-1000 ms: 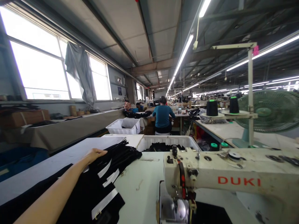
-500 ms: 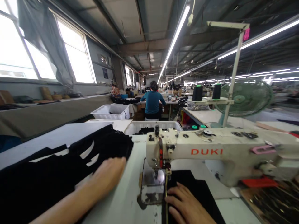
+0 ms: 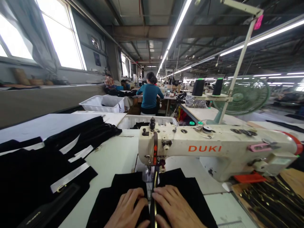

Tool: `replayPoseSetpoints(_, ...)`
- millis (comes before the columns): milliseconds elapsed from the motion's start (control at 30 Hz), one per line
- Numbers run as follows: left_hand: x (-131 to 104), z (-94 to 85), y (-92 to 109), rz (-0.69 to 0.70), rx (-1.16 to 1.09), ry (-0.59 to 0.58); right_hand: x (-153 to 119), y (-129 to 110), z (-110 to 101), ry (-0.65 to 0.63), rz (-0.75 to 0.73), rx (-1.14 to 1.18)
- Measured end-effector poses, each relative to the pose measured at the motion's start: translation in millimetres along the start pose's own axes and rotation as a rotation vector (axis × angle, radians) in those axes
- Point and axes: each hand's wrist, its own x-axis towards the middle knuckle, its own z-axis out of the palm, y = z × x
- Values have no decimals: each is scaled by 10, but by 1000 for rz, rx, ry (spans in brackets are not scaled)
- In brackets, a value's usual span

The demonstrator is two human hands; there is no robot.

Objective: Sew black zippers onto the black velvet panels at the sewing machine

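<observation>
Between the left hand (image 3: 129,207) and right hand (image 3: 174,204), both bent over black cloth (image 3: 127,181), grip unclear, a zipper (image 3: 155,183) runs toward the sewing machine (image 3: 175,139) ahead, apparently being aligned, which calls for even edges.

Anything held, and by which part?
Can't tell if gripped: left hand lies on the left black fabric, right hand on the right black fabric, both by the gold-toothed strip.

The left hand (image 3: 130,205) and right hand (image 3: 175,205) are both bare, uncovered all the way to the view's bottom edge.
</observation>
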Motion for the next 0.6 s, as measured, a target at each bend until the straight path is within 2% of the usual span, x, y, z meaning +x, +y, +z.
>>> replayPoseSetpoints(100, -125, 198, -222, -7, 38, 79, 26, -53, -84, -30, 78, 12)
replayPoseSetpoints(167, -184, 201, -302, -19, 10, 84, 29, -68, -108, -38, 92, 16)
replayPoseSetpoints(233, -168, 59, -297, -34, 17, 97, 32, -62, -104, -35, 105, 26)
replayPoseSetpoints(300, -65, -184, -226, -52, 56, 67, 52, -33, -90, -33, 128, 46)
replayPoseSetpoints(367, 97, -450, -134, -68, 78, -62, 103, 14, -76, -29, 153, 61)
replayPoseSetpoints(433, 264, -669, -57, -80, 48, -241, 183, 71, -71, -16, 167, 62)
replayPoseSetpoints(500, 385, -806, -16, -90, 17, -342, 268, 127, -74, -5, 158, 68)
replayPoseSetpoints(600, 448, -875, -29, -92, -17, -341, 351, 193, -89, -32, 94, 111)
